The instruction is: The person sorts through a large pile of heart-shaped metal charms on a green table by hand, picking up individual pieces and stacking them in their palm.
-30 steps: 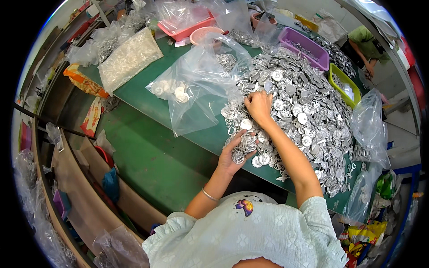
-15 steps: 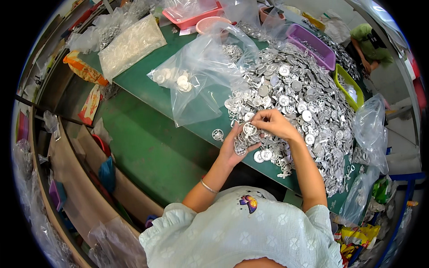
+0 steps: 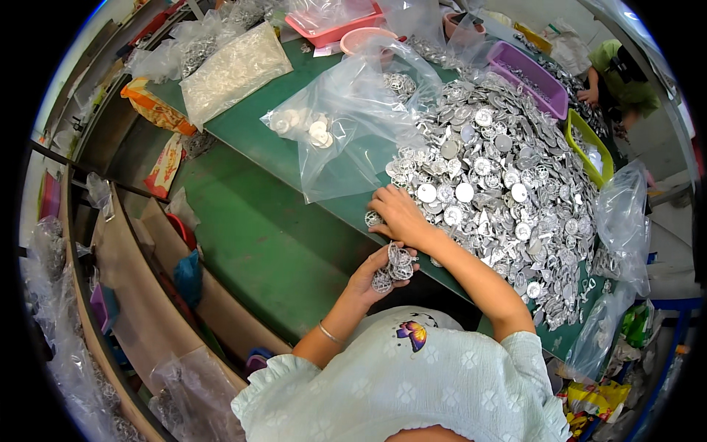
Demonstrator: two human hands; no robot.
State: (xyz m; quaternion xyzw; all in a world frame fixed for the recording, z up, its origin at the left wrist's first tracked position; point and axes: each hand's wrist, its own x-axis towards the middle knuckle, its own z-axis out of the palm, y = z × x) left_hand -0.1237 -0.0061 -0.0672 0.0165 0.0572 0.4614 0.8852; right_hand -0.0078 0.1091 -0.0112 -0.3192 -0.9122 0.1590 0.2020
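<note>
Several round silver openwork metal pendants (image 3: 398, 264) are bunched in my left hand (image 3: 364, 280), its fingers curled round them just off the table's front edge. My right hand (image 3: 403, 219) is at that edge, its thumb and fingers closing round a single openwork pendant (image 3: 373, 219) on the green table (image 3: 250, 132). Beyond my right hand rises a large heap of silver metal charms (image 3: 501, 177), solid discs and openwork pieces mixed together. My right forearm crosses in front of the heap's near side.
A clear plastic bag (image 3: 353, 125) with pale discs lies left of the heap. Behind stand a purple tray (image 3: 530, 77), a lime-green tray (image 3: 589, 147) and a pink basin (image 3: 361, 38). Another person's hand (image 3: 589, 96) is at the far right. Cardboard (image 3: 147, 280) lines the left.
My right hand has left the bunch of pendants and reached left to the lone one at the table edge. My left hand, still holding the bunch, has drawn back toward me.
</note>
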